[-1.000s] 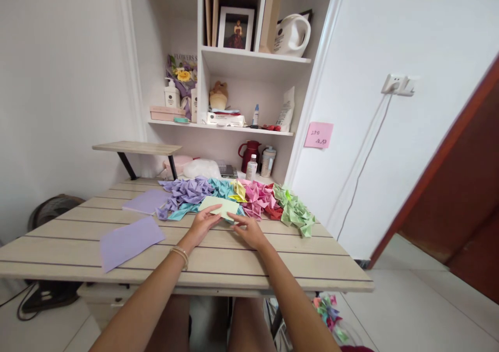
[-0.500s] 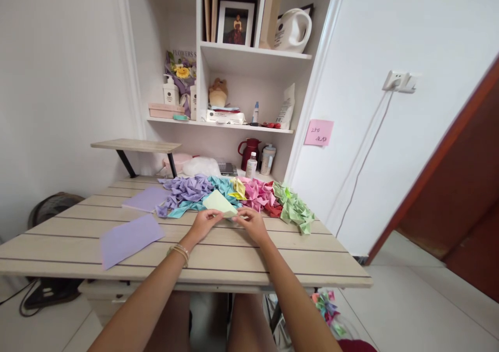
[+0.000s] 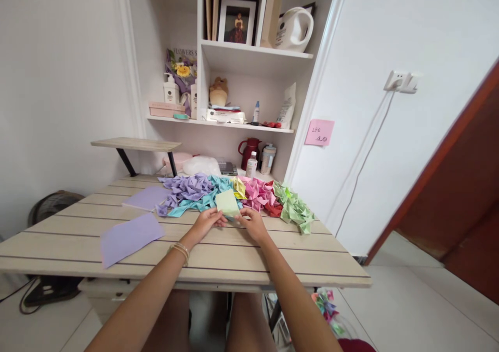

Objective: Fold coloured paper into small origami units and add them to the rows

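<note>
Between my hands, a little above the table, is a pale green sheet of paper [image 3: 226, 202], roughly square and tilted up toward me. My left hand [image 3: 208, 222] pinches its lower left corner between thumb and fingers. At the lower right corner, my right hand [image 3: 252, 223] grips the same sheet with thumb and fingertips. Just behind it lies a row of folded paper pieces: purple ones [image 3: 191, 187], blue ones [image 3: 195, 205], yellow ones [image 3: 239, 186], pink ones [image 3: 257, 192], red ones [image 3: 274, 210] and green ones [image 3: 294, 209].
Two stacks of purple paper, the nearer one [image 3: 132, 237] and the farther one [image 3: 146, 198], lie left on the slatted table [image 3: 218, 266]. A small raised shelf [image 3: 136, 144] stands at the back left. Behind the pieces are a bottle [image 3: 251, 164] and a red jug [image 3: 249, 152].
The green sheet has turned from a slanted, diamond-like position to a squarer one and shifted slightly right. Both hands keep hold of it, the left fingers having moved a little.
</note>
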A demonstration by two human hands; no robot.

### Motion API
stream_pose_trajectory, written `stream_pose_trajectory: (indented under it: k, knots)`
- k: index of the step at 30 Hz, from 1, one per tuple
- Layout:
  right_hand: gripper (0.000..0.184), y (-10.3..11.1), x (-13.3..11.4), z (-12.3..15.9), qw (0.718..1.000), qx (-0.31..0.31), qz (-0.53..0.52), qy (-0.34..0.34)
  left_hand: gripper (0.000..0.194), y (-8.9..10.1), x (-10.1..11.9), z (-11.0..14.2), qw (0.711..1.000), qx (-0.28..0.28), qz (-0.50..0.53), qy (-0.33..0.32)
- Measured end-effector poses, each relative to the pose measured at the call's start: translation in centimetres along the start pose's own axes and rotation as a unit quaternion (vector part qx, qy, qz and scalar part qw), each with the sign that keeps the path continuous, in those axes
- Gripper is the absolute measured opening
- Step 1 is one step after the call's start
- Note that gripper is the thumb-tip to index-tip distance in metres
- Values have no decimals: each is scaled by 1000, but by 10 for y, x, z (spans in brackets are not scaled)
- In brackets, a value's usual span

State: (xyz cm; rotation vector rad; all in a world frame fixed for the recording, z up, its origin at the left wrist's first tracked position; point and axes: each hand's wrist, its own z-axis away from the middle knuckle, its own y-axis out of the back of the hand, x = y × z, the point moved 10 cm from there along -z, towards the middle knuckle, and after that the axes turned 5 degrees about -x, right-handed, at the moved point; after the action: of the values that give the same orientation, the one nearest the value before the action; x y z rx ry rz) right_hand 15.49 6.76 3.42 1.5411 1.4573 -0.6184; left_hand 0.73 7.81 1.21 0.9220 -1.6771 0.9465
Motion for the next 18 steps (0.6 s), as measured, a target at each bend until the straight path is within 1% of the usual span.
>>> stream_pose_trajectory:
  k: [3, 6, 9, 11, 13, 15, 18]
  knots:
    - [19, -2, -2, 1, 1000, -2, 11, 7, 28, -7, -1, 3, 1000, -16, 0, 6]
    - [21, 1, -3, 1, 999, 12, 31, 14, 28, -8, 1, 3, 1000, -16, 1, -3]
    - [36, 4, -6, 2, 998, 19, 49, 18, 34, -3, 3, 0, 1000, 0, -1, -19]
    - [49, 1, -9, 2, 999, 4, 44, 20, 45, 2, 4, -2, 1000, 11, -2, -27]
    - [53, -4, -12, 3, 999, -15, 15, 25, 54, 4, 4, -2, 999, 19, -2, -33]
    - [46, -6, -14, 3, 999, -22, -16, 27, 59, 6, 4, -1, 999, 22, -1, -37]
    - [24, -3, -14, 2, 999, -9, -33, 23, 62, 7, 10, 1, 998, 34, -15, -48]
